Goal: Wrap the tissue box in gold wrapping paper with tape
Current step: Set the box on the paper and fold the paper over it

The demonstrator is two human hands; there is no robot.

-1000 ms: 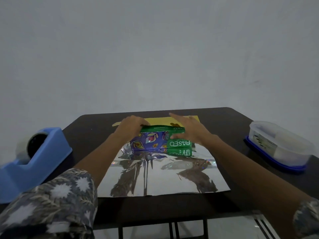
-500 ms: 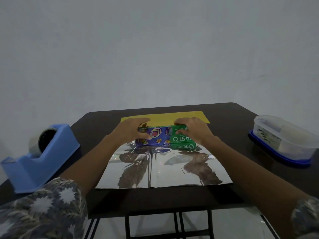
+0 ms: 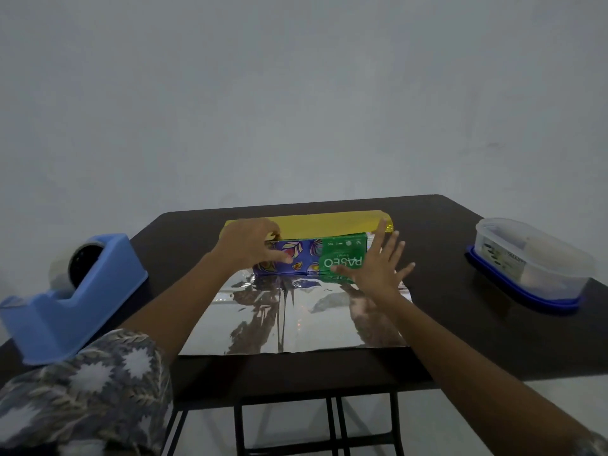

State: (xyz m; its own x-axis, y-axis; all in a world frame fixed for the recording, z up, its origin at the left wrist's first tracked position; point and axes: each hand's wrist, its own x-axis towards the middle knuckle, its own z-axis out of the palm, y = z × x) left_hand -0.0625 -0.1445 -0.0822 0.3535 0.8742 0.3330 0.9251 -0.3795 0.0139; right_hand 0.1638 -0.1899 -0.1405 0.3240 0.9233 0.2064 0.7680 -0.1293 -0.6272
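A blue and green tissue box lies across the far part of the wrapping paper, whose silver inner side faces up; its gold side folds up over the box's far edge. My left hand grips the box's left end together with the gold fold, thumb on the near face. My right hand hovers with fingers spread at the box's right end; I cannot tell whether it touches the box or the paper.
A blue tape dispenser with a roll stands at the dark table's left edge. A clear plastic tub on a blue lid sits at the right. A pale wall rises behind.
My right hand has let go of the box's top and moved right, opening with fingers spread. The gold flap now lies up over the box's far edge. My view has shifted.
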